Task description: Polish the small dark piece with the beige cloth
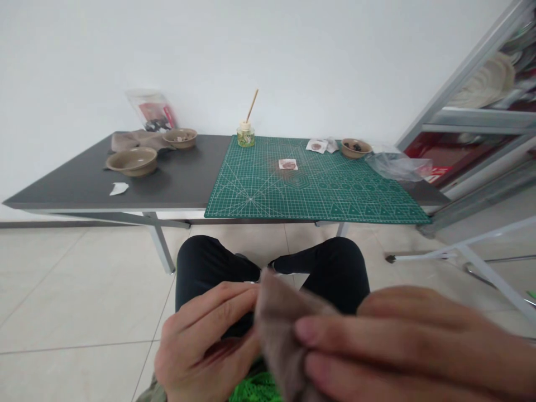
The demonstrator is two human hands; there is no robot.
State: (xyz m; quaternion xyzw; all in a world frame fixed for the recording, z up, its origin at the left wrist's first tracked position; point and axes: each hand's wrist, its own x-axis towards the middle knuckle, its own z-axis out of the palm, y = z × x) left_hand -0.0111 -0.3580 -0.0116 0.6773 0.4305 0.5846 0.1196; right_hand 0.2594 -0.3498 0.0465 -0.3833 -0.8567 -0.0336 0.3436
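Close to my body, a crumpled taupe cloth (278,329) hangs between my hands, low in the head view. My left hand (205,340) grips its left edge with curled fingers. My right hand (402,340) comes in from the right, its fingers pressed across the cloth. Part of the cloth is hidden behind those fingers. Below them lies a bright green mesh (255,388) on my lap, mostly covered. My knees in black trousers (335,273) are just beyond the cloth.
A dark table (167,184) ahead holds a green cutting mat (310,190), several tan bowls (132,161), a small glass jar with a wooden stick (245,135), papers and plastic bags. A metal-framed shelf (473,120) stands at the right, above a tiled floor.
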